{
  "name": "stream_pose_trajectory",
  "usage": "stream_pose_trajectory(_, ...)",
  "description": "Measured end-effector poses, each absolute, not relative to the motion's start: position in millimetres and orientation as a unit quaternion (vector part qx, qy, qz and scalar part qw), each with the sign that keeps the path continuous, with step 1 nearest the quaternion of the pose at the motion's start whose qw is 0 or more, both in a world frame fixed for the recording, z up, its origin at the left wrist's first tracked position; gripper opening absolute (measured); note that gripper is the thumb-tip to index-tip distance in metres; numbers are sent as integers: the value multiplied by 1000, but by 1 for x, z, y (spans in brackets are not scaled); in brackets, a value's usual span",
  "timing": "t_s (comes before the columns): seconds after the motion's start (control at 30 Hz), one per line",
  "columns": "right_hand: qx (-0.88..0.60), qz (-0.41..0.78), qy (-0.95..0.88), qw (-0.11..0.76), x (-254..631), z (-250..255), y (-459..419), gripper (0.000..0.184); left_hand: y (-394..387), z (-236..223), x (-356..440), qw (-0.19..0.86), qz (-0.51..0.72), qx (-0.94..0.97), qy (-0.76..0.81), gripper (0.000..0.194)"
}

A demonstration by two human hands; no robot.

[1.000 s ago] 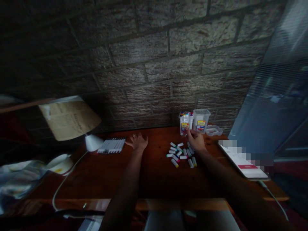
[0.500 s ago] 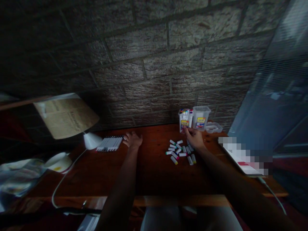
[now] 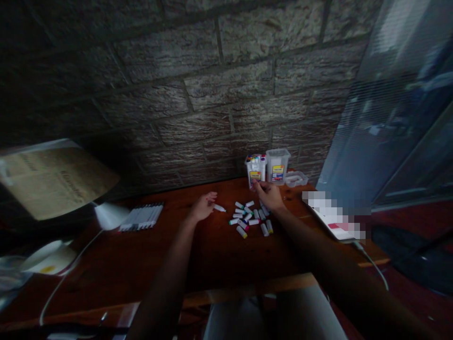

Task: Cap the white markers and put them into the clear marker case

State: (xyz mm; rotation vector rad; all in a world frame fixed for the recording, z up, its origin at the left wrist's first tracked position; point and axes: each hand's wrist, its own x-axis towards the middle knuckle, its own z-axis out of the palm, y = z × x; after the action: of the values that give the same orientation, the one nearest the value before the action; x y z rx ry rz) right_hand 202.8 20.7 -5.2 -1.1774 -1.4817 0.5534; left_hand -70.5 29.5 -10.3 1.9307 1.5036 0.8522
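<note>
My left hand (image 3: 203,208) is closed on a white marker (image 3: 219,208) whose tip sticks out to the right, just above the wooden table (image 3: 141,255). My right hand (image 3: 268,196) rests behind a heap of several short white markers with coloured caps (image 3: 249,219), its fingers curled near the base of a clear marker box (image 3: 255,170) filled with markers. What the right fingers hold, if anything, is hidden. A row of several white markers (image 3: 141,216) lies to the left.
A second clear box (image 3: 278,165) and its lid (image 3: 296,178) stand against the brick wall. A lamp with a paper shade (image 3: 53,182) and its cord (image 3: 60,288) occupy the left. A white device (image 3: 332,222) with a cable lies at the right edge.
My left hand came back from the marker row toward the heap, now carrying one marker. The view shifted right; my right hand stayed by the box.
</note>
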Motion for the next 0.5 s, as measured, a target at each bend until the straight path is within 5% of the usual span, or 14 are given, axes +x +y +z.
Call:
stream_pose_trajectory(0.27,-506,225,-633,541,204,-3,18,53,10,-3,-34,194,361,777,478,23)
stream_pose_trajectory(0.5,-504,231,-634,539,203,-3,18,53,2,10,-15,412,492,607,469,69)
